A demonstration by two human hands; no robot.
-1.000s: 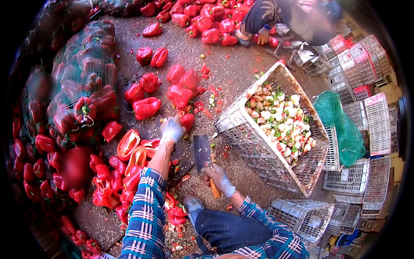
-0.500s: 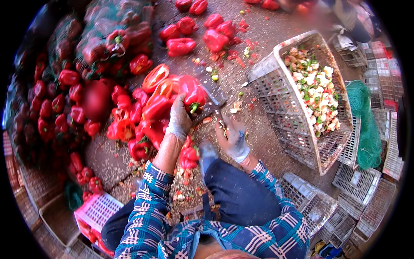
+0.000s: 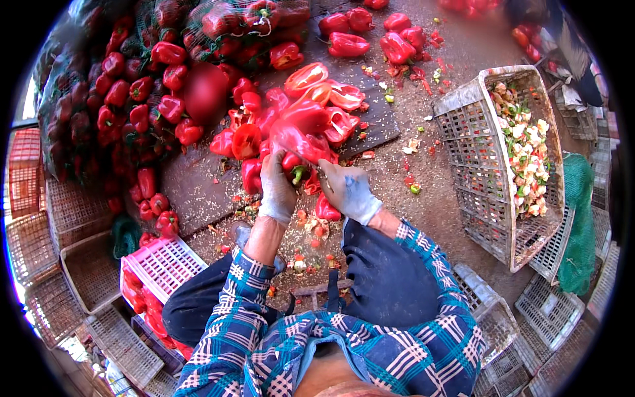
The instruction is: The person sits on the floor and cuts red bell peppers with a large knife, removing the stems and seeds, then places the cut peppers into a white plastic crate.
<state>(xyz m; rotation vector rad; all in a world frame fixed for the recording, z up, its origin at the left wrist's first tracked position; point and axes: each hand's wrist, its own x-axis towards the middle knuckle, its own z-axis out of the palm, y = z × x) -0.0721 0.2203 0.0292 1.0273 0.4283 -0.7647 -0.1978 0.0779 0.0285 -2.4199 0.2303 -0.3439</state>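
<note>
My left hand [image 3: 276, 188], in a pale work glove, is closed around a whole red bell pepper [image 3: 291, 140]. The green stem [image 3: 297, 174] points back toward me. Fingers curled, my gloved right hand [image 3: 347, 190] grips a knife, whose handle is mostly hidden; the blade [image 3: 308, 159] lies against the pepper near its stem end. Just beyond both hands is a heap of red peppers. Several are cut open, such as a halved pepper [image 3: 306, 79] with its pale inside showing. One more red pepper [image 3: 327, 208] is on the ground below my right hand.
At right, a tilted plastic crate [image 3: 463, 142] contains pale pepper cores. A green net [image 3: 575, 231] hangs beside it. Netted whole peppers [image 3: 119, 92] pile up at left. A pink-and-white crate [image 3: 169, 261] stands by my left knee. Seeds and scraps litter the ground.
The view has swung, so the surroundings sit farther right. My right hand has come in closer to my left, bringing the knife from beside the pepper onto it. The left hand keeps its hold.
</note>
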